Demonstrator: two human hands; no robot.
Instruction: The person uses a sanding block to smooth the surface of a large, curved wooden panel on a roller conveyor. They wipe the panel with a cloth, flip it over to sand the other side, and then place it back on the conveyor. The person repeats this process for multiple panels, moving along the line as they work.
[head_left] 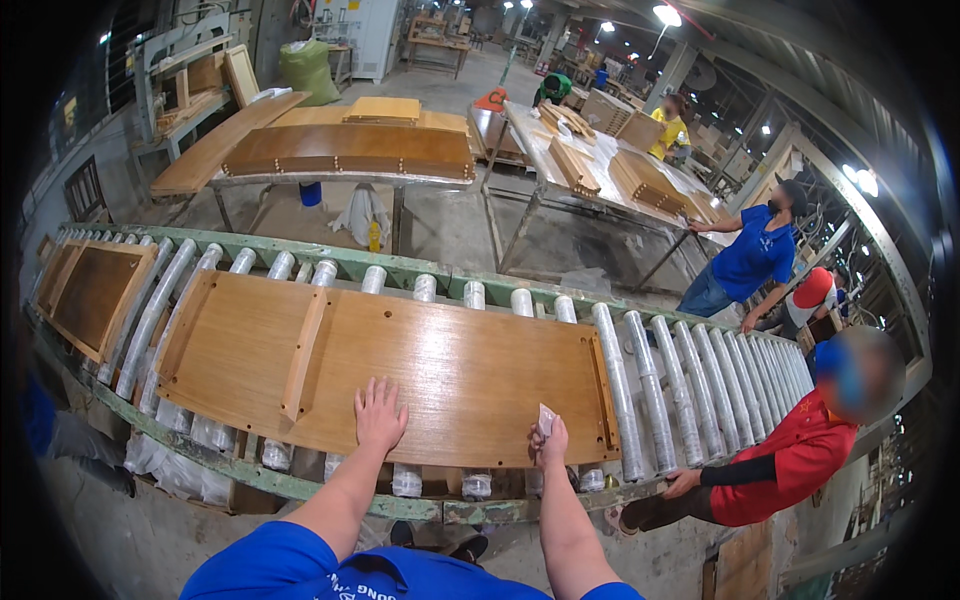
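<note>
Markings visible around the roller conveyor. Near edge, centre: the wearer's blue shirt carries white capital lettering beside a white emblem; the capitals are legible only in part, the print running out at the lower border of the view. Near edge, toward the right end: a co-worker's red shirt bears a small yellow star. Far edge, toward the right end: another co-worker's blue shirt shows a white chest print, too small to read.
</note>
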